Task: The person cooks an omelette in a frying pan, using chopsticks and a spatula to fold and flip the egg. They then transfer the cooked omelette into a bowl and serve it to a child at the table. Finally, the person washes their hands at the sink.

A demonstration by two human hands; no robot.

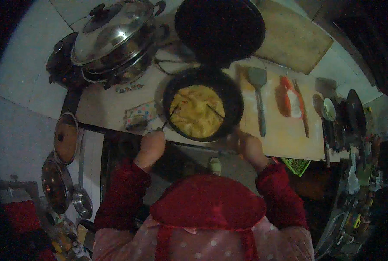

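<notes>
A round yellow flatbread or pancake [197,112] lies in a dark round electric griddle [234,98], whose lid [220,29] stands raised behind it. My left hand [153,146] is closed on a thin dark utensil [171,116], perhaps a chopstick, whose tip touches the pancake's left part. My right hand [251,146] is at the griddle's front right edge, fingers curled. Another thin dark stick [216,112] slants over the pancake's right part towards that hand; the hold itself is blurred and dim.
A cutting board [282,137] to the right bears a spatula [258,98], a red squeeze bottle [290,98] and a wooden stick [301,111]. Back left stands a large lidded steel pot [115,42]. A dotted cloth [140,114] lies left of the griddle. Pot lids [66,138] hang at the left.
</notes>
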